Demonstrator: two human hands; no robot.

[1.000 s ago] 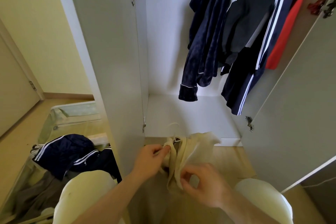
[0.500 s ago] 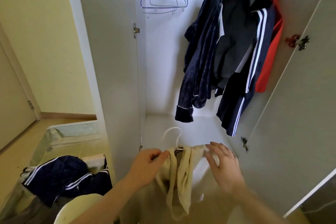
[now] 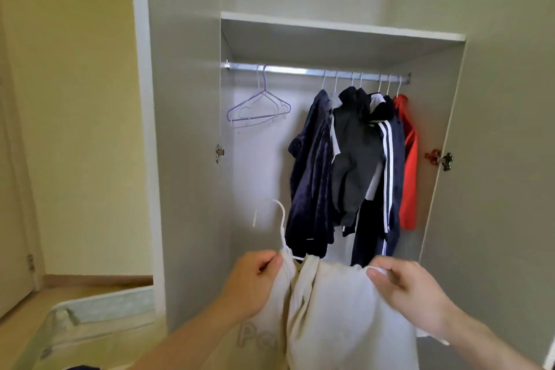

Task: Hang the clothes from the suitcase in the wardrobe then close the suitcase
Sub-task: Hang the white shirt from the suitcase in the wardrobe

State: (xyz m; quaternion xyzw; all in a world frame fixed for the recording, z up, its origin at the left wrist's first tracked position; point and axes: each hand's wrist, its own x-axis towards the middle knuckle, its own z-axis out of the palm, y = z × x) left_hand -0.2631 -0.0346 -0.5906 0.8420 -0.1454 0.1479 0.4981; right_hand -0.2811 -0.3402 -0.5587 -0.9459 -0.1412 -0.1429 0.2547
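Observation:
A cream garment (image 3: 336, 309) hangs on a white hanger (image 3: 280, 225) in front of the open wardrobe. My left hand (image 3: 252, 282) grips the garment's left shoulder at the hanger's base. At the right shoulder, my right hand (image 3: 402, 288) pinches the fabric. The hanger's hook points up, well below the metal rail (image 3: 300, 70). On the rail hang several dark garments (image 3: 345, 165) and a red one (image 3: 408, 165). The suitcase (image 3: 99, 315) lies open on the floor at the lower left, mostly out of frame.
Two empty hangers, one purple (image 3: 258, 108), hang at the rail's left end with free rail beside them. A shelf (image 3: 339, 27) sits above the rail. Both wardrobe doors (image 3: 186, 159) stand open. A yellow wall and a room door are at the left.
The view has tilted up from the wardrobe floor to the rail. Both hands lifted the cream garment on its hanger, and my right hand moved out to grip the right shoulder.

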